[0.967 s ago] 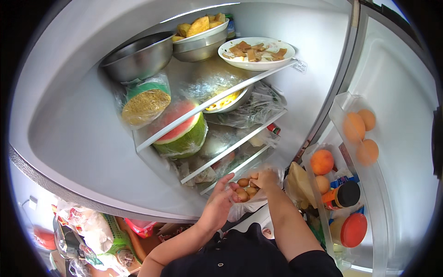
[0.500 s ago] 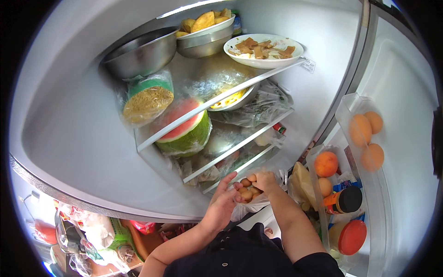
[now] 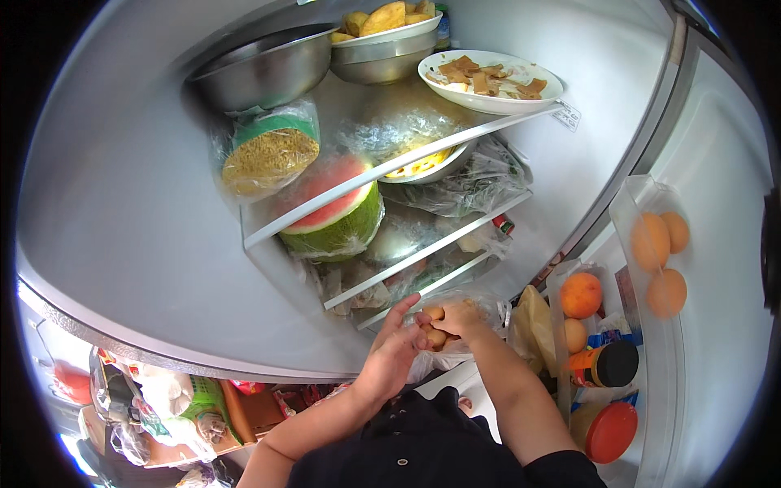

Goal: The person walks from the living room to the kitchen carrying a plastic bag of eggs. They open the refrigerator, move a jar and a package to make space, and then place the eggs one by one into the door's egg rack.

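Several brown eggs (image 3: 435, 335) are bunched between my two hands, in and around a clear plastic bag (image 3: 419, 368) at the front of the fridge. My left hand (image 3: 394, 348) is curled against the eggs from the left, its index finger stretched upward and other fingertips touching them. From the right, my right hand (image 3: 462, 320) reaches over the bunch with its fingers bent onto an egg, and its back hides part of the pile. The bag's crinkled plastic spreads behind and below the right hand.
Glass shelves hold a cut watermelon (image 3: 338, 228), a bag of grain (image 3: 272, 159), steel bowls (image 3: 272, 69) and a plate of brown slices (image 3: 492, 85). On the open door, racks hold loose eggs (image 3: 651, 241), a peach (image 3: 581, 294), a black-lidded jar (image 3: 616, 363) and a red-lidded jar (image 3: 610, 433).
My right hand has dipped further over the eggs, covering more of them. The left hand stays beside them, and the whole view has shifted slightly.
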